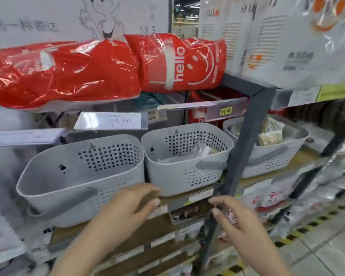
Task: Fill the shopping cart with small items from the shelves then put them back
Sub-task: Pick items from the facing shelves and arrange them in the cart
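Left hand: the left hand (pixel 127 204) is raised in front of the shelf, its fingers (pixel 147 191) loosely extended and holding nothing; the tips lie just below the gap between two grey baskets.
Right hand: the right hand (pixel 233 218) is also empty, fingers (pixel 215 202) relaxed and a little spread, pointing at the shelf edge (pixel 189 200) beside the dark upright post (pixel 245 140).
Left basket: the left grey basket (pixel 76 172), up and left of the left fingers, looks empty.
Middle basket: the middle grey basket (pixel 185 156), straight above both sets of fingers, holds a few small clear-wrapped packets (pixel 203 151); they are blurred, so what they are I cannot tell.
Right basket: the right grey basket (pixel 267 148), beyond the post and up and right of the right fingers, holds packets of brownish sticks (pixel 270 134).
Above: red "hello" packs (pixel 179 62) lie on the shelf overhead, well above the hands.
Cart: the shopping cart is not in view.
Step in hand: probably reaching for small goods, or having just returned some; which one is unclear.
Doing it well: lift a hand over the middle basket's rim rather than through its front, pinch one packet at a time, and steady the basket with the other hand, since it overhangs the shelf edge.
Risk: a knock could tip the basket forward.
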### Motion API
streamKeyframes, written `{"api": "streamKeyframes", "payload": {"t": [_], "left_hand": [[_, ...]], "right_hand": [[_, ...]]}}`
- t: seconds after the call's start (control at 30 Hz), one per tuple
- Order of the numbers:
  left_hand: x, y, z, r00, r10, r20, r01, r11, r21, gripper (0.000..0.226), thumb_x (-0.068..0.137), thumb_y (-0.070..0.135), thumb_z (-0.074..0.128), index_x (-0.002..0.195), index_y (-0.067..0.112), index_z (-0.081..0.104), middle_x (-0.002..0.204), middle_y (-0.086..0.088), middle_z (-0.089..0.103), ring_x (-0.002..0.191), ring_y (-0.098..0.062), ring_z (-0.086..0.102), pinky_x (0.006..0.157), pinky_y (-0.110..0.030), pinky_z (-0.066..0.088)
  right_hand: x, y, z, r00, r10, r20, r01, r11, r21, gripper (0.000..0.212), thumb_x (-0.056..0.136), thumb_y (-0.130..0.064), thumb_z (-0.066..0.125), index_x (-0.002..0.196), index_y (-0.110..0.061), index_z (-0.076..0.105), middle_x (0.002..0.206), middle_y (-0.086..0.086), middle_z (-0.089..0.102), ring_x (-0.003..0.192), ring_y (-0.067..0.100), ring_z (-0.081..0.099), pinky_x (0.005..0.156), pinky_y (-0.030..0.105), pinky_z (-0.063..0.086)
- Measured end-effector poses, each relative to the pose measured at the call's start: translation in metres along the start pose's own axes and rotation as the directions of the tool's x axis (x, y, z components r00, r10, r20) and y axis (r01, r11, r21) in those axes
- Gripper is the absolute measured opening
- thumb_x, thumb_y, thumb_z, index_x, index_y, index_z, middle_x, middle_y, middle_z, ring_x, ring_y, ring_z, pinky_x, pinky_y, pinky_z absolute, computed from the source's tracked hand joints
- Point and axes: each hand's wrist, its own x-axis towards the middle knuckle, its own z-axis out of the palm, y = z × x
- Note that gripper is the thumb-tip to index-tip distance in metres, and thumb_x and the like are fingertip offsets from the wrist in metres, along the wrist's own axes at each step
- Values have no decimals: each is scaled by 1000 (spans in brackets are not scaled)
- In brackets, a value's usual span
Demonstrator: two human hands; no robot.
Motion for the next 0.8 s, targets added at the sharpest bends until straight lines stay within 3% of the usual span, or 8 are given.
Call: {"api": "streamKeyframes", "payload": {"t": [0.13, 0.23, 0.3, 0.4, 0.5, 0.6, 0.73, 0.8], "left_hand": [[60, -9, -5, 996, 6, -90, -11, 998, -54, 26, 92, 43, 49, 117, 42, 58, 112, 34, 56, 105, 13, 51, 91, -18, 45], [98, -12, -1, 992, 54, -112, -56, 998, -14, 25, 94, 40, 49, 118, 41, 58, 109, 37, 52, 106, 13, 50, 86, -8, 39], [119, -12, 1, 992, 66, -107, -65, 998, 14, 26, 96, 32, 49, 121, 33, 59, 113, 30, 55, 108, 8, 50, 83, -2, 35], [140, -17, 5, 993, 55, -102, -47, 996, 81, 28, 97, 26, 50, 124, 26, 59, 122, 14, 57, 114, -1, 50, 85, -8, 32], [151, -28, 6, 992, 3, -128, 8, 997, 83, 29, 97, 28, 48, 122, 22, 60, 120, 11, 57, 114, -7, 51, 84, -10, 31], [153, -36, 6, 988, -30, -149, 45, 994, 98, 42, 86, 37, 42, 119, 21, 63, 119, 6, 62, 112, -15, 56, 87, -24, 41], [150, -36, 10, 989, -42, -141, 65, 984, 165, 32, 94, 32, 50, 124, 25, 60, 125, 8, 61, 117, -13, 55, 88, -24, 41], [150, -39, 11, 990, -20, -141, 44, 984, 173, 32, 94, 29, 51, 124, 26, 60, 128, 9, 60, 120, -12, 52, 90, -23, 40]], "right_hand": [[55, -3, -15, 996, -78, -37, 78, 997, -14, 23, 95, -27, 53, 100, -49, 51, 105, -27, 58, 100, -16, 50, 77, 4, 42], [88, -1, -23, 992, -112, -65, 110, 993, -31, 25, 96, -25, 53, 104, -48, 51, 107, -31, 57, 102, -16, 49, 78, 5, 43], [106, 3, -27, 986, -134, -102, 132, 991, -24, 23, 95, -21, 54, 109, -38, 58, 108, -28, 59, 104, -14, 50, 80, 7, 44], [131, 7, -32, 972, -187, -140, 181, 982, -58, 23, 94, -17, 55, 110, -33, 60, 108, -27, 59, 105, -12, 51, 82, 4, 42], [158, 9, -34, 972, -222, -75, 212, 970, -122, 26, 95, -18, 52, 113, -36, 56, 112, -27, 55, 108, -9, 51, 85, 5, 38], [184, 12, -33, 982, -187, 34, 190, 959, -211, 32, 95, -15, 52, 125, -27, 54, 106, -19, 50, 100, -2, 47, 78, 14, 34], [207, 13, -30, 980, -8, 197, 75, 940, -334, 41, 92, -16, 57, 129, -27, 45, 74, -17, 36, 81, 10, 46, 73, 27, 41], [215, 14, -30, 969, 69, 236, 18, 938, -345, 47, 90, -15, 58, 132, -31, 43, 84, -14, 47, 88, 15, 53, 79, 32, 48]]}}
